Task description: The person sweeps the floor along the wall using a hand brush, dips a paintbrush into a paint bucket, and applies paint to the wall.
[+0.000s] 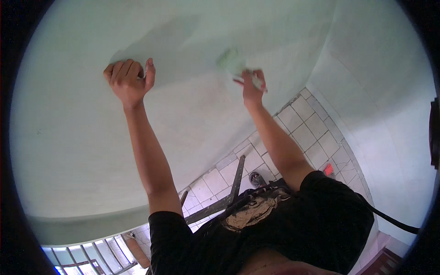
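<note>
Wall point(197, 123) pale green, filling most of view. Left hand point(129, 80) at 10 o'clock, fingers curled into fist, against wall. Right hand point(251, 87) at 12 o'clock, fingers clamped on blurred green pad point(230, 61), pad pressed to wall. Tiled floor point(311, 128) at 4 o'clock.

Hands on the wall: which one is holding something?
The right hand grips a blurred pale-green tool against the pale wall; the left hand is an empty fist.
</note>
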`<state>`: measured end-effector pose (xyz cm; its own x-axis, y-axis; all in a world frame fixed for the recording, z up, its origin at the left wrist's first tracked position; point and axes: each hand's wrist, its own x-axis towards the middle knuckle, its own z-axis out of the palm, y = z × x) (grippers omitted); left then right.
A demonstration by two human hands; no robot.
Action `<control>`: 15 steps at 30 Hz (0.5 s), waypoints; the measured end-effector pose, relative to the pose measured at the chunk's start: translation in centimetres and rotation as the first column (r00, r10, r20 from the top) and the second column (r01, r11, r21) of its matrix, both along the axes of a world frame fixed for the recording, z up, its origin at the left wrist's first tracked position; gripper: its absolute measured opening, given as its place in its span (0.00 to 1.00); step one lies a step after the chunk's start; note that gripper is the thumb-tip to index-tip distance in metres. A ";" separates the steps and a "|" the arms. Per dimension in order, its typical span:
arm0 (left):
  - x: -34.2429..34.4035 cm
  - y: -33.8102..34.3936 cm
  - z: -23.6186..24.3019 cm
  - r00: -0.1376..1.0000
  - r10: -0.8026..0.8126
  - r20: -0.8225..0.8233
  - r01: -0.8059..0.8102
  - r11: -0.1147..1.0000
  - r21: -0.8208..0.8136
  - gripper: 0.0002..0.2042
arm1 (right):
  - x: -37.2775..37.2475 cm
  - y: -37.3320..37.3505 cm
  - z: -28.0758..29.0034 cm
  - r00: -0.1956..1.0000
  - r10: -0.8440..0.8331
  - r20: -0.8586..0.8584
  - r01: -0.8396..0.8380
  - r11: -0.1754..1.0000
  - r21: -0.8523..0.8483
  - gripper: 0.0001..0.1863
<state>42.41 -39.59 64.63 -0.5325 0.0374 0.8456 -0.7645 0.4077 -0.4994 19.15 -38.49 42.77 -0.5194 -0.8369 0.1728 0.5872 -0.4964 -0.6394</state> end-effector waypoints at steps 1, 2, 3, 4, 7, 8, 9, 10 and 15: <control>0.0 -0.1 0.0 1.000 0.006 0.002 -0.006 1.000 -0.009 0.23 | 0.3 0.1 -3.3 0.999 -0.034 -0.002 0.034 0.991 0.126 0.10; -0.1 -0.1 -0.1 1.000 -0.009 0.010 0.009 1.000 -0.013 0.23 | 0.2 0.4 -6.6 0.996 -0.028 -0.083 0.037 0.992 0.120 0.10; 0.0 -0.1 -0.1 1.000 0.025 0.014 -0.025 1.000 0.006 0.23 | 0.1 1.0 -9.7 0.993 -0.010 -0.115 0.039 0.966 0.255 0.09; 0.0 -0.1 -0.2 0.998 0.058 0.022 -0.058 0.998 0.024 0.23 | -0.1 1.7 -12.4 0.995 0.010 -0.103 0.017 0.966 0.257 0.08; -0.2 -0.3 -0.3 0.999 0.031 0.031 -0.031 1.000 0.002 0.24 | -0.5 3.3 -16.3 0.999 -0.024 -0.031 0.034 0.924 0.381 0.07; -0.3 -0.4 -0.2 0.998 0.051 0.026 -0.051 0.999 0.010 0.24 | -0.5 3.5 -15.8 0.996 -0.085 -0.014 0.081 0.868 0.490 0.07; -0.3 -0.4 -0.3 0.996 0.081 0.041 -0.081 0.997 0.001 0.24 | -0.4 3.4 -14.7 0.998 -0.069 0.000 0.061 0.884 0.463 0.07; -0.4 -0.5 -0.3 0.997 0.065 0.052 -0.065 0.998 0.007 0.24 | -0.2 2.5 -12.6 0.998 -0.055 0.009 0.047 0.915 0.401 0.07; -0.5 -0.6 -0.4 0.994 0.095 0.056 -0.095 0.995 -0.007 0.24 | -0.1 -0.7 1.9 0.968 -0.058 0.244 0.046 0.997 0.055 0.08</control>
<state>41.94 -40.17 64.20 -0.5807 -0.0119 0.8140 -0.7700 0.3325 -0.5445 19.02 -39.15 44.67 -0.5839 -0.8118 -0.0053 0.7034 -0.5026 -0.5026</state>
